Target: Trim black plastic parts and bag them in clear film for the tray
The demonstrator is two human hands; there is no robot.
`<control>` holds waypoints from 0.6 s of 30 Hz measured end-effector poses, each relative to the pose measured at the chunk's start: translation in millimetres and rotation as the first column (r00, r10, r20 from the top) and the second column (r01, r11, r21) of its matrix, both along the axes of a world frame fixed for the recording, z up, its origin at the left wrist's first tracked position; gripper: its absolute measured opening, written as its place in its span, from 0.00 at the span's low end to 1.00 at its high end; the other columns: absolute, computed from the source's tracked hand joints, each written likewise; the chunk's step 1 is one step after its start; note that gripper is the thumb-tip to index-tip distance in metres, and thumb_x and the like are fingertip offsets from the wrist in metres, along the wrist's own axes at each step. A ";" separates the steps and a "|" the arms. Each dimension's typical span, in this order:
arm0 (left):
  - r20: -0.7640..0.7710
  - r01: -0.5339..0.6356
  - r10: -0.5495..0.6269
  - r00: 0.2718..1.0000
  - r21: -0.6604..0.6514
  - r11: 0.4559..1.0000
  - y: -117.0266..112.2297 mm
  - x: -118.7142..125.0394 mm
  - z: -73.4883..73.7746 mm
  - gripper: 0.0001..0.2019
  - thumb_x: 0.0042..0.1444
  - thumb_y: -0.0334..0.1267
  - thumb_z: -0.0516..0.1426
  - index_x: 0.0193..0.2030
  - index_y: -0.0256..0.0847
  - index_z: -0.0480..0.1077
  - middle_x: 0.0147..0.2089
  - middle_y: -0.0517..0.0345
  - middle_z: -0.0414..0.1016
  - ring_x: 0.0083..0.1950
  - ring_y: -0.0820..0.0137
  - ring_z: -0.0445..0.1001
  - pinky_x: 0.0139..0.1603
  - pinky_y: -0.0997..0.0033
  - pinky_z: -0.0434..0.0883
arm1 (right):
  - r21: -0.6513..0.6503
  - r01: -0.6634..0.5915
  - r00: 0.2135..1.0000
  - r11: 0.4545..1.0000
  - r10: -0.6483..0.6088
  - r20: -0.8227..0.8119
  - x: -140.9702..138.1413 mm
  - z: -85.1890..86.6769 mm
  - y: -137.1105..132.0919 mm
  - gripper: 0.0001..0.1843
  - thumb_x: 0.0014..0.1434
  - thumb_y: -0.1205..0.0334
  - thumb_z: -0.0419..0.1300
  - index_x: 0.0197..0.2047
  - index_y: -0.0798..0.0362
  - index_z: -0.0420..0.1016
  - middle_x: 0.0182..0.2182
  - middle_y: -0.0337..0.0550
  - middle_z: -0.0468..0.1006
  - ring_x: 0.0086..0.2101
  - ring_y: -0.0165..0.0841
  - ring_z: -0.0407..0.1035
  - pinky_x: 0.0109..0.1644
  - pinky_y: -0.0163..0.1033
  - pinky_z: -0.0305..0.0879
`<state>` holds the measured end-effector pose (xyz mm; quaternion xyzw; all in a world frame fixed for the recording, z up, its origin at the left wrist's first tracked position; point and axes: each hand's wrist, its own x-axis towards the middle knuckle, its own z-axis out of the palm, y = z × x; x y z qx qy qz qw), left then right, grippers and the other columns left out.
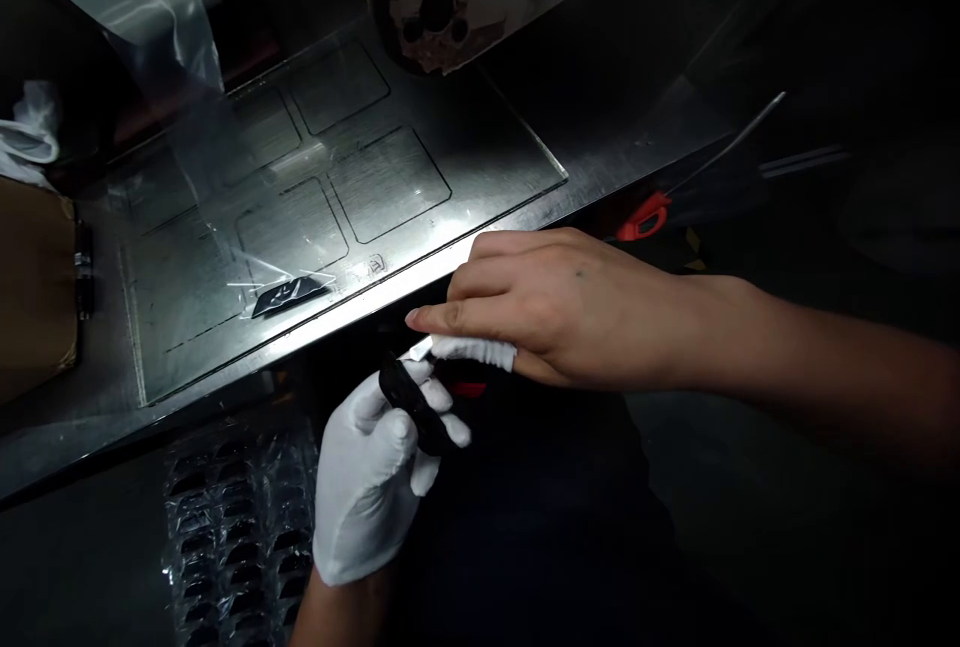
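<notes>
With right hand, curled near a pale, half-hidden sliver; cannot tell its grip. With gloved left hand, pinching a dark piece near the bench. Lower left, black pieces in a clear tray, cut off below.

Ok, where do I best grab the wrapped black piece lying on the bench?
Probably pinch the wrapped black piece across its narrow middle, from above, over the near edge of the bench. It lies long and low, running roughly along that edge; loose-looking clear film at its ends might slip.
</notes>
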<state>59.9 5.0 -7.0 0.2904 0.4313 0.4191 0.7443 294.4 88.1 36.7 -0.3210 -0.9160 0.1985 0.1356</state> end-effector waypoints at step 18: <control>-0.087 0.106 -0.116 0.989 -0.113 0.988 -1.1 -26.1 -1.1 0.17 0.63 0.47 0.62 0.53 0.38 0.76 0.41 0.51 0.74 0.32 0.71 0.78 0.16 0.86 0.57 | 0.095 -0.055 0.943 0.994 0.020 0.333 -35.0 16.6 -0.9 0.19 0.70 0.71 0.54 0.60 0.53 0.76 0.40 0.45 0.79 0.43 0.41 0.68 0.36 0.41 0.56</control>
